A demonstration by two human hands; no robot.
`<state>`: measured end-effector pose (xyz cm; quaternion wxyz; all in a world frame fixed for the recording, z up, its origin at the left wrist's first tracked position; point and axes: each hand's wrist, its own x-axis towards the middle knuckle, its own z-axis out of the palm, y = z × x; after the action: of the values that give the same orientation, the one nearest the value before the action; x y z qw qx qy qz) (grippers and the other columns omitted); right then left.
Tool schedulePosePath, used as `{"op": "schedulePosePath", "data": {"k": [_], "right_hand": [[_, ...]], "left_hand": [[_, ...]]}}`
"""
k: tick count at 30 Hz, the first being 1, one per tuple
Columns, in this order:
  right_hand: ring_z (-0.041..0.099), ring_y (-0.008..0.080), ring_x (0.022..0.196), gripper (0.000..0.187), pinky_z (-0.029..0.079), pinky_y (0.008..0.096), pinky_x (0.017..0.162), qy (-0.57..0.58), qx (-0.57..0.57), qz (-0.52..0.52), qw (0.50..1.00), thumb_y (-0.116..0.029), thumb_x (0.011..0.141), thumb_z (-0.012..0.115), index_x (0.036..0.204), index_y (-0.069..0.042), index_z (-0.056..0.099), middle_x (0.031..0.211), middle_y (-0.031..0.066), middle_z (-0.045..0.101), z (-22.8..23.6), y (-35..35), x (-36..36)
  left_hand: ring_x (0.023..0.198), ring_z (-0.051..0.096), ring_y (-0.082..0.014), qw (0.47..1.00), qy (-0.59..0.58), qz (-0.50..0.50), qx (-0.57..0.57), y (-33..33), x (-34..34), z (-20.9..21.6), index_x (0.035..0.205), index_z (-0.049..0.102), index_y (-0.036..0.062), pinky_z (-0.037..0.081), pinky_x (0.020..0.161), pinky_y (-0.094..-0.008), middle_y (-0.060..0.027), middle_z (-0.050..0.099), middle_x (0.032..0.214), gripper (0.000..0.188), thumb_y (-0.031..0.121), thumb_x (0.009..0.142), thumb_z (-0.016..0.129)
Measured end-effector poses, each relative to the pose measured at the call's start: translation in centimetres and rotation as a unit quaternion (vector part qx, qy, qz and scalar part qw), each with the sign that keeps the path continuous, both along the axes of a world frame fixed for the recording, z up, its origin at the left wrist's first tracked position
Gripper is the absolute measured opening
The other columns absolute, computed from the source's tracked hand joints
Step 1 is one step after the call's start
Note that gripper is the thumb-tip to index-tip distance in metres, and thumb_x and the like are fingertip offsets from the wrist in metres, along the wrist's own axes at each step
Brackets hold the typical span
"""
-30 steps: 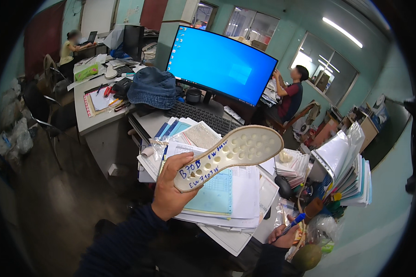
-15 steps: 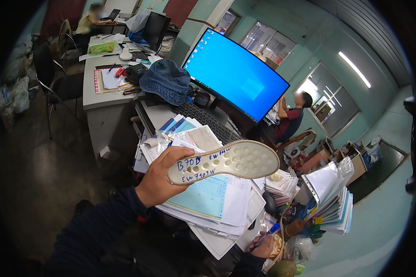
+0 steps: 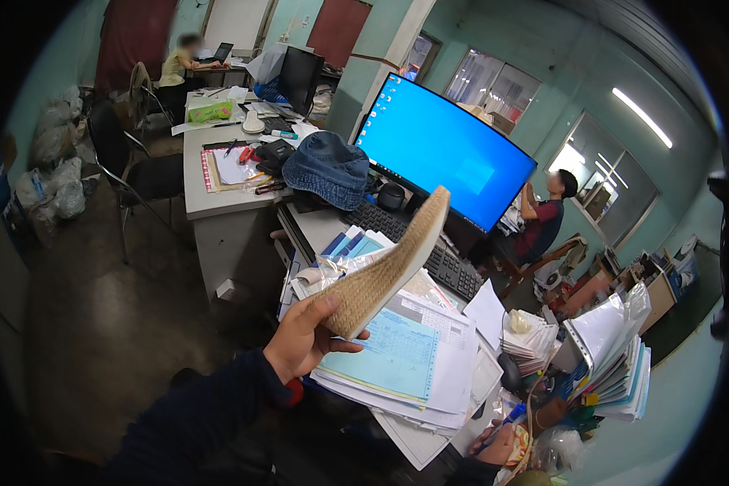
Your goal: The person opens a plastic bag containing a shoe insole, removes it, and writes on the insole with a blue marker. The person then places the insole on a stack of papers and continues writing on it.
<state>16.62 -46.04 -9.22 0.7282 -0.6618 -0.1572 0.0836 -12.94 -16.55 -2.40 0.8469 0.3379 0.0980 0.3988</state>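
Note:
My left hand [image 3: 301, 336] grips a shoe sole [image 3: 389, 271] by its thick heel end, above the desk papers. It is a wedge sole with a tan, woven, rope-like side wall and a white edge, and its toe tilts up toward the monitor. The sole's side faces me, so its written-on face is turned out of sight. Low at the right, my right hand [image 3: 496, 444] is closed around a blue marker [image 3: 513, 414] beside the clutter at the desk's edge. A stack of papers with a light-blue form [image 3: 393, 352] lies beneath the sole.
A monitor [image 3: 445, 154] stands behind a black keyboard [image 3: 454, 271], with a denim hat [image 3: 328, 168] to its left. Upright folders [image 3: 616, 364] and a black mouse [image 3: 509, 373] crowd the right. Two people sit farther off. A black chair [image 3: 138, 174] stands at the left.
My left hand has turned the sole from its flat, written-on face to its woven side, toe now pointing up. The whole view has shifted, with things appearing farther right and lower.

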Motion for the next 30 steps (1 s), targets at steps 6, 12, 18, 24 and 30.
{"op": "schedulePosePath", "data": {"k": [6, 12, 18, 24, 30], "right_hand": [[0.042, 0.0103, 0.037, 0.038, 0.032, 0.0245, 0.032, 0.014, 0.006, 0.000, 1.000, -0.039, 0.102, 0.044, 0.099, -0.003, 0.053, 0.060, 0.0017, 0.049, 0.2, 0.0, 0.0], [0.044, 0.0088, 0.040, 0.038, 0.033, 0.0233, 0.034, 0.025, 0.012, 0.016, 0.999, -0.042, 0.101, 0.047, 0.102, -0.005, 0.055, 0.064, 0.0012, 0.053, 0.1, -0.3, -0.1], [0.044, 0.0091, 0.041, 0.038, 0.034, 0.0229, 0.036, 0.032, 0.017, 0.016, 0.999, -0.042, 0.101, 0.049, 0.103, -0.005, 0.057, 0.064, 0.0018, 0.053, -0.1, -0.6, -0.2], [0.043, 0.0088, 0.040, 0.039, 0.033, 0.0227, 0.034, 0.023, 0.021, 0.025, 0.999, -0.041, 0.101, 0.047, 0.102, -0.003, 0.055, 0.064, 0.0022, 0.052, 0.0, -0.4, -0.1], [0.044, 0.0091, 0.040, 0.038, 0.033, 0.0229, 0.034, 0.031, 0.020, 0.019, 0.999, -0.040, 0.102, 0.046, 0.102, -0.003, 0.055, 0.062, 0.0025, 0.052, 0.1, -0.5, 0.0]], "left_hand": [[0.072, 0.069, -0.0243, 0.990, -0.008, -0.097, -0.101, 0.3, -0.1, -0.1, 0.128, 0.050, 0.0029, 0.061, 0.061, -0.0346, -0.0151, 0.066, 0.098, 0.055, 0.049, 0.098, 0.045], [0.079, 0.069, -0.0238, 0.997, 0.036, 0.039, 0.053, -0.1, 0.7, 0.6, 0.130, 0.048, 0.0038, 0.058, 0.060, -0.0336, -0.0133, 0.066, 0.103, 0.060, 0.050, 0.092, 0.055], [0.105, 0.061, -0.0179, 0.856, 0.208, 0.251, 0.402, 1.3, 1.0, 1.5, 0.130, 0.045, -0.0050, 0.051, 0.090, -0.0288, -0.0127, 0.060, 0.118, 0.059, 0.003, 0.080, 0.074], [0.097, 0.066, -0.0206, 0.995, 0.038, 0.002, 0.095, 1.1, 1.5, 2.5, 0.127, 0.049, -0.0050, 0.059, 0.081, -0.0326, -0.0136, 0.063, 0.112, 0.048, 0.023, 0.091, 0.064], [0.096, 0.067, -0.0227, 0.996, 0.078, -0.031, 0.033, 0.2, 3.3, 2.1, 0.127, 0.049, -0.0042, 0.059, 0.081, -0.0367, -0.0141, 0.063, 0.111, 0.047, 0.028, 0.094, 0.060]]}}
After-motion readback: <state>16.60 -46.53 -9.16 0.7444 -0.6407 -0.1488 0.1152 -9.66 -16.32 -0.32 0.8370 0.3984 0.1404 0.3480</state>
